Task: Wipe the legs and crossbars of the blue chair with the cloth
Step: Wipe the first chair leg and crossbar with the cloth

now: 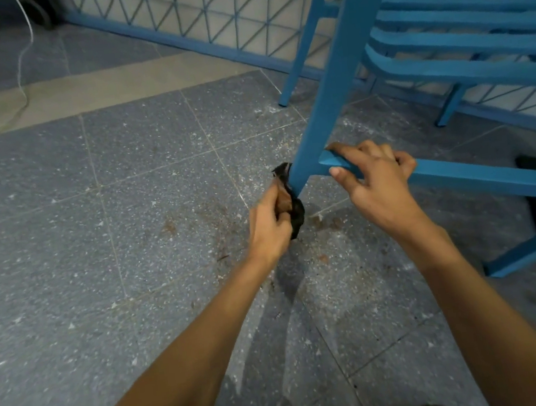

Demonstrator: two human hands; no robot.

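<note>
Wiping the chair leg (pixel 316 136), frame centre.
Left hand (pixel 271 224) fingers clutch the dark cloth (pixel 296 214) against it; right hand (pixel 375 178) fingers wrap the crossbar (pixel 479 177).

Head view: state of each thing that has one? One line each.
left hand: closed on the cloth, at the foot of the near leg
right hand: gripping the crossbar where it meets the leg
cloth: dark, bunched, pressed against the leg's lower end
near leg: slanted, foot hidden behind cloth
crossbar: bare to the right of the hand
floor: tiled, brown stains and pale dust near the leg
</note>
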